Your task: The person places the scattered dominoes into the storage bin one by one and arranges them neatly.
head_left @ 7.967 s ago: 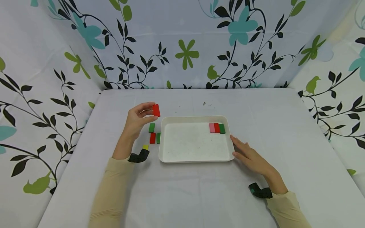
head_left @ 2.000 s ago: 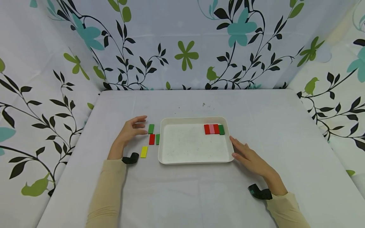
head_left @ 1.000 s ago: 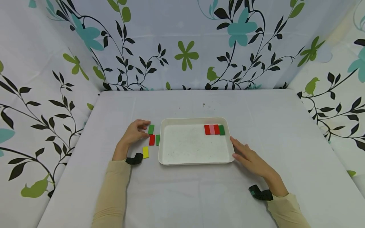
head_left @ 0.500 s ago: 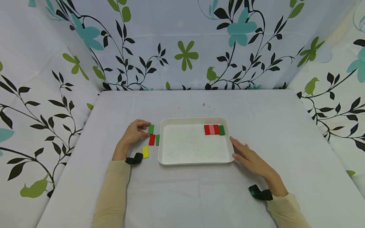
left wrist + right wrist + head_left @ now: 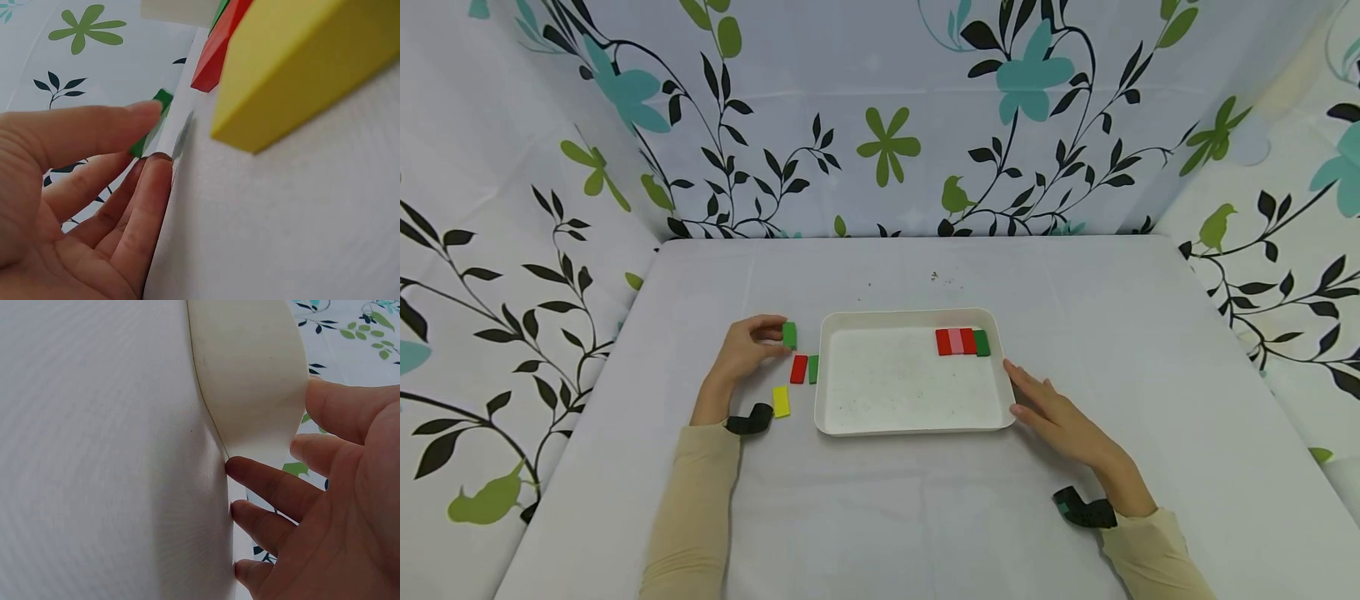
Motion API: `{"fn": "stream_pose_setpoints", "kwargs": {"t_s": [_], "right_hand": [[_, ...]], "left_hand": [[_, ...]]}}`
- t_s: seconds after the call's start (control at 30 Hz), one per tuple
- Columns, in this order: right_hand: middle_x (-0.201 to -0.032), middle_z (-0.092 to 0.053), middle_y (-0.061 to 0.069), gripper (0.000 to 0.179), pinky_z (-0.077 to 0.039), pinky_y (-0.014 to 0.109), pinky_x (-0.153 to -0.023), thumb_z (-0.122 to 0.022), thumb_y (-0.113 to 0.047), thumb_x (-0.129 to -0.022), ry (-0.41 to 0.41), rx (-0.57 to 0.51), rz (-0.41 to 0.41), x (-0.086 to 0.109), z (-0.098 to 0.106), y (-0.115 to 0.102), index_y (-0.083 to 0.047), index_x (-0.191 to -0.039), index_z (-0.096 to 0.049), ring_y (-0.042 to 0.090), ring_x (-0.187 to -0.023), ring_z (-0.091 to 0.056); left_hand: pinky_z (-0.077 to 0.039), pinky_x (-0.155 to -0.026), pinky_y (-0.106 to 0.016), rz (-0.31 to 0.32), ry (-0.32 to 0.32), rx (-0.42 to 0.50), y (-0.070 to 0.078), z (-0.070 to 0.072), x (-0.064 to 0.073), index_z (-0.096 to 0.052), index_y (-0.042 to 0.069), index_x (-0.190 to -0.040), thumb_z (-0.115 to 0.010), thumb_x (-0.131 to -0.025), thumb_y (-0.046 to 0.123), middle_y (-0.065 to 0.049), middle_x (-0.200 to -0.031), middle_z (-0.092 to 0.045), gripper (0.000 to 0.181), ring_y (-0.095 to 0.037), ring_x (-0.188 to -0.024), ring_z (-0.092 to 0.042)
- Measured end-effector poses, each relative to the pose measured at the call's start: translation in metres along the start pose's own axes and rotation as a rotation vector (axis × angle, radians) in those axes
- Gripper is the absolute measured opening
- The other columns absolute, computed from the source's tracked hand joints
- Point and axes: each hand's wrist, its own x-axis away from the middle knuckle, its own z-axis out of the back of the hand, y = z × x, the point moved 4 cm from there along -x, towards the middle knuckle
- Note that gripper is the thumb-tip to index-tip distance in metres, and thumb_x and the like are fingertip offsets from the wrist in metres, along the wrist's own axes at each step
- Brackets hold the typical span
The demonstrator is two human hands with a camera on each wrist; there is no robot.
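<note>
One green block is pinched in the left hand, thumb on the near side and fingers on the far side. That hand reaches forward to the left of the tray, palm turned toward it. The block sits at the fingertips, on the tray side of the hand, tilted and raised off the table, level with the tray's far half.

The right hand holds nothing in its grasp: its fingers are spread and fairly straight, some tips touching the tray's right wall.

Left of the tray, a red block lies next to a second green block, which is at the left wall; whether it touches, I cannot tell. A yellow block lies left of the tray too, nearer the person.

Inside the tray, toward its far right corner, a row runs left to right: red, pink, red, green. Beyond the tray hangs a patterned cloth.
</note>
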Motion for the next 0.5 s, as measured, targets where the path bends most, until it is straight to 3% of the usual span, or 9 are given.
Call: {"fn": "stream_pose_setpoints", "kwargs": {"t_s": [0.13,0.23,0.33,0.5], "right_hand": [[-0.161,-0.021,0.016,0.066,-0.004,0.066,-0.116,-0.053,-0.026,-0.101,0.005,0.002,-0.001,0.0,0.0,0.0,-0.016,-0.157,-0.021,0.044,-0.148,-0.016],[-0.161,-0.022,0.017,0.066,-0.004,0.066,-0.116,-0.054,-0.025,-0.1,0.006,0.0,0.004,0.001,0.0,0.0,-0.016,-0.157,-0.021,0.045,-0.147,-0.016],[-0.161,-0.021,0.017,0.066,-0.004,0.066,-0.116,-0.053,-0.025,-0.101,0.004,0.0,0.006,0.0,0.0,0.0,-0.015,-0.157,-0.021,0.045,-0.147,-0.016],[-0.161,-0.021,0.016,0.066,-0.004,0.066,-0.116,-0.053,-0.026,-0.101,0.005,0.004,-0.001,0.0,0.0,0.001,-0.016,-0.157,-0.02,0.044,-0.148,-0.016]], "left_hand": [[-0.048,-0.079,-0.012,-0.004,0.043,0.091,0.003,0.005,0.002,-0.055,0.002,-0.136,-0.073,-0.082,0.002,-0.021,-0.133,-0.057,0.056,-0.008,-0.097,-0.061],[-0.05,-0.077,-0.013,-0.006,0.084,0.149,0.005,0.007,0.002,-0.055,0.003,-0.136,-0.073,-0.082,0.001,-0.021,-0.132,-0.056,0.056,-0.003,-0.093,-0.06],[-0.052,-0.075,-0.012,-0.014,0.132,0.199,0.015,0.008,0.004,-0.055,0.003,-0.136,-0.072,-0.083,0.0,-0.017,-0.126,-0.058,0.056,-0.003,-0.093,-0.06],[-0.051,-0.077,-0.011,-0.05,0.195,0.27,0.037,0.011,0.007,-0.053,0.0,-0.137,-0.072,-0.084,-0.001,0.0,-0.113,-0.06,0.057,-0.005,-0.096,-0.059]]}}
